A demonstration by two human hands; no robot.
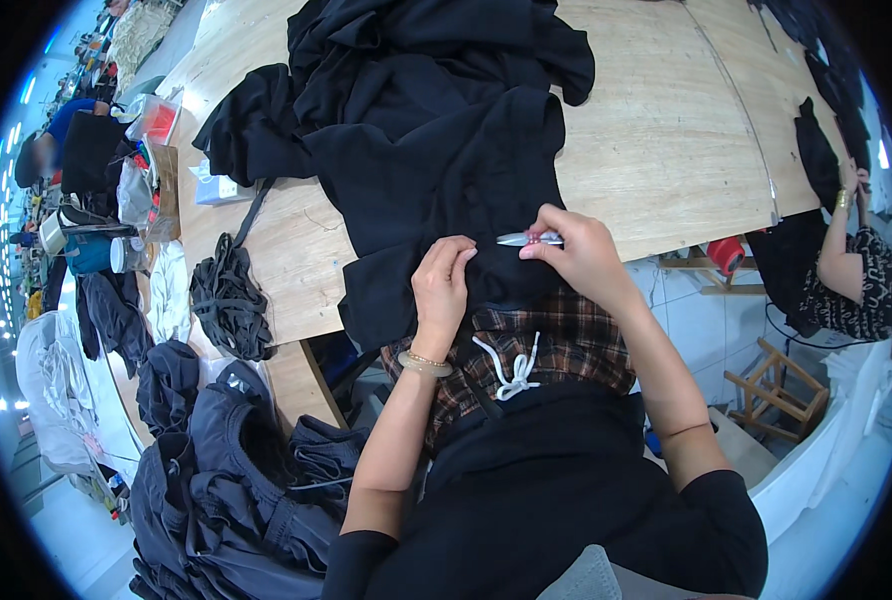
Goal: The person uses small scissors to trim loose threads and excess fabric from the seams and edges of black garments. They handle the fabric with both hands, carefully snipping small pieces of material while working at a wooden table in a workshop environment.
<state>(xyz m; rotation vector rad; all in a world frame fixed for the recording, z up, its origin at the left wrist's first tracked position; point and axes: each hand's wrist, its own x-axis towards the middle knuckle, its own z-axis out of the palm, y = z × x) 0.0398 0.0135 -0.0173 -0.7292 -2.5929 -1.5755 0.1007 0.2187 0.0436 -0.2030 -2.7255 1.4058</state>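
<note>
A black garment (406, 190) lies across the near edge of the wooden table, its lower end hanging toward my lap. My left hand (442, 280) is closed, thumb and fingertips pinched together on the fabric; whether a thread is between them is too small to tell. A short way to its right, my right hand (576, 250) grips a pair of small thread snips (513, 240) with silver blades and a reddish part at the grip. The blades point left, toward my left fingertips, just over the cloth.
More black clothing (436, 50) is heaped farther up the wooden table (656, 120). At left are a bundle of black straps (228, 300), a tissue box (218, 188) and piled dark garments (236, 490). A co-worker's arm (838, 250) handles black cloth at far right, near a wooden stool (778, 390).
</note>
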